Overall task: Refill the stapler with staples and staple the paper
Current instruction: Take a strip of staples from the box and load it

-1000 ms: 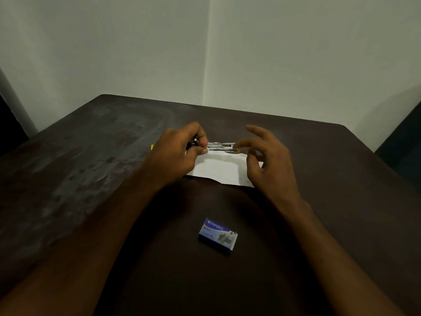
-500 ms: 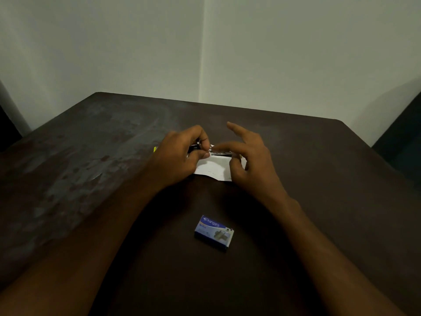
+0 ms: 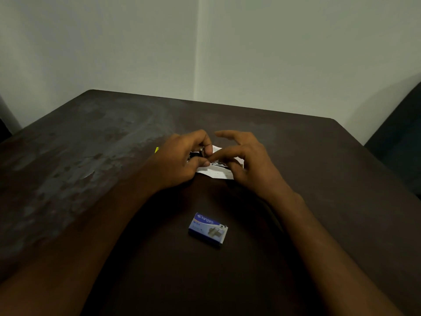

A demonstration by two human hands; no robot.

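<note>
A small black and metal stapler (image 3: 197, 154) is pinched in my left hand (image 3: 182, 160) just above a white sheet of paper (image 3: 216, 173) on the dark table. My right hand (image 3: 248, 163) is close against it, index finger and thumb touching the stapler's metal front part (image 3: 219, 164); its other fingers are spread. Most of the stapler is hidden by both hands. A blue staple box (image 3: 208, 229) lies shut on the table, nearer to me, between my forearms.
The dark brown table (image 3: 91, 156) has a worn grey patch on its left half. A small yellow object (image 3: 156, 149) peeks out left of my left hand. The table's far edge meets a pale wall corner; a dark chair (image 3: 401, 137) stands at right.
My right hand has slid left along the stapler until it meets my left hand, covering the metal rail that showed a second ago. My view has shifted slightly.
</note>
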